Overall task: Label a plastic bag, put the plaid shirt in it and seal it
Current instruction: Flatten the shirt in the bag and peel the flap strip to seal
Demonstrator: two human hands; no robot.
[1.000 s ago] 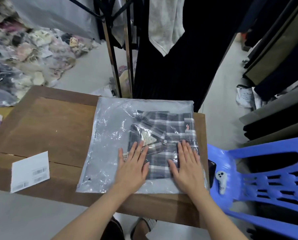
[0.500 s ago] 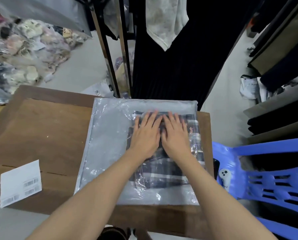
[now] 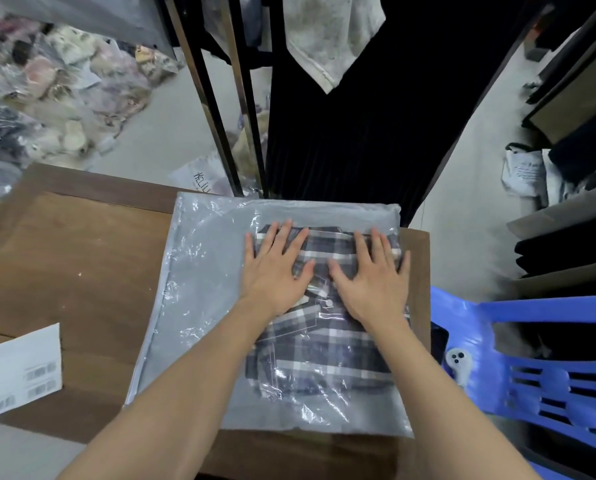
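A clear plastic bag [image 3: 199, 289] lies flat on the right half of the brown table [image 3: 74, 265]. The folded grey and white plaid shirt [image 3: 310, 355] is inside it, toward the bag's right side. My left hand [image 3: 275, 268] and my right hand [image 3: 372, 278] rest palm down on the bag over the shirt's far part, fingers spread and pointing away from me. The hands lie side by side with a small gap between the thumbs. Neither hand holds anything.
A white sheet of barcode labels [image 3: 21, 370] lies at the table's near left. A blue plastic chair [image 3: 532, 362] stands right of the table with a small white device [image 3: 459, 363] on its seat. Dark hanging clothes and rack poles [image 3: 220, 98] rise behind the table. Bagged garments [image 3: 47, 98] pile at far left.
Both hands slid from the bag's near part toward its far edge, pressing over the shirt, and then spread a little apart. The view shifted slightly downward.
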